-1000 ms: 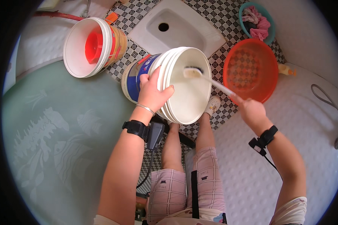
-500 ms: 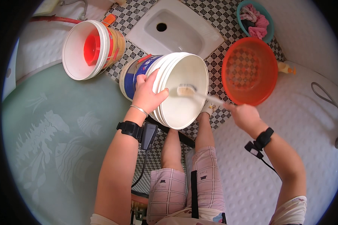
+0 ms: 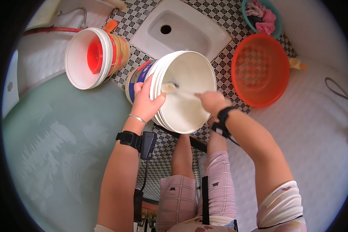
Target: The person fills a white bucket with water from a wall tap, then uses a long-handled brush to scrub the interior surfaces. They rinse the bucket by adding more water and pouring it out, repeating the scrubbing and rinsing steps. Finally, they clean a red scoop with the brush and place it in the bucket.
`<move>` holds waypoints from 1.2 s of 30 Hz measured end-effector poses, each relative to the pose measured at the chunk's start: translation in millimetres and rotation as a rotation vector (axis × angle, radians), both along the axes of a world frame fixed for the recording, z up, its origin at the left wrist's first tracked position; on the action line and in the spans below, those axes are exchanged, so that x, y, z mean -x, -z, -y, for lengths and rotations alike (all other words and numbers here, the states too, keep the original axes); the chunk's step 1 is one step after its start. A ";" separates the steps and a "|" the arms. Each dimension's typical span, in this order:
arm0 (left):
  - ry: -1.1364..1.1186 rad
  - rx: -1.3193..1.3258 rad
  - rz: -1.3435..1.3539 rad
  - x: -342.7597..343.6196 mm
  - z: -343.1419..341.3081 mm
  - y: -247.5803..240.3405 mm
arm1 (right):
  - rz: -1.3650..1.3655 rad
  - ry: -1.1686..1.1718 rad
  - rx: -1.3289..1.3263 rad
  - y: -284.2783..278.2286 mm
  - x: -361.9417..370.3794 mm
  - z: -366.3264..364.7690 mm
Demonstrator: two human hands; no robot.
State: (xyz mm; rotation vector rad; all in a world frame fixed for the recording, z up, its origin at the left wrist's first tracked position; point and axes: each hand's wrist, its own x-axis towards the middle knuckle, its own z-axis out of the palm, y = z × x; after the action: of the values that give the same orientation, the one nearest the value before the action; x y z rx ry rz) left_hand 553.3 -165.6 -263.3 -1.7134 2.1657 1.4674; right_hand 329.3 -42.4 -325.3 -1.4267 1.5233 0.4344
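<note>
A white bucket (image 3: 193, 114) with a blue label is tilted, its mouth facing me and to the right. My left hand (image 3: 146, 99) grips its left rim, thumb at the inner edge and fingers over the outside. My right hand (image 3: 212, 102) is closed round the handle of a scrub brush (image 3: 169, 88) at the bucket's mouth. The brush's pale head lies inside, near the left inner wall; its handle is blurred by motion.
A second bucket (image 3: 75, 58) with a red container (image 3: 94, 57) inside leans at the left. A squat toilet (image 3: 181, 27) lies ahead. An orange basin (image 3: 261, 96) and a teal basin (image 3: 277, 29) with pink cloths (image 3: 266, 27) stand right. Frosted glass (image 3: 54, 154) fills the left.
My right hand has moved left with the brush, pushing the head deeper into the bucket. My left hand keeps its grip on the rim. The view has shifted slightly.
</note>
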 end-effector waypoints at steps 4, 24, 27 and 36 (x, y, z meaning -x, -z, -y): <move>0.044 -0.004 -0.013 -6.0 3.7 1.7 | -0.037 -0.052 0.250 29.4 -15.1 51.9; -0.695 0.094 0.194 -19.4 -12.1 -3.5 | 0.051 0.258 -0.173 -86.2 10.1 -26.1; -0.712 0.158 0.041 -33.6 -74.5 -0.6 | -0.014 0.223 -0.171 -85.4 14.5 -13.3; -0.550 0.302 0.041 -39.7 -13.2 14.3 | 0.106 0.250 -0.043 -69.0 9.6 -20.1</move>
State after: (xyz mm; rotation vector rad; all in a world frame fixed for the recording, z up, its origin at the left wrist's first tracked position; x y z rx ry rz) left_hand 593.0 -152.3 -277.6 -2.5750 2.0771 1.1977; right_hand 319.7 -22.3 -256.3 -1.1884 1.5718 0.2337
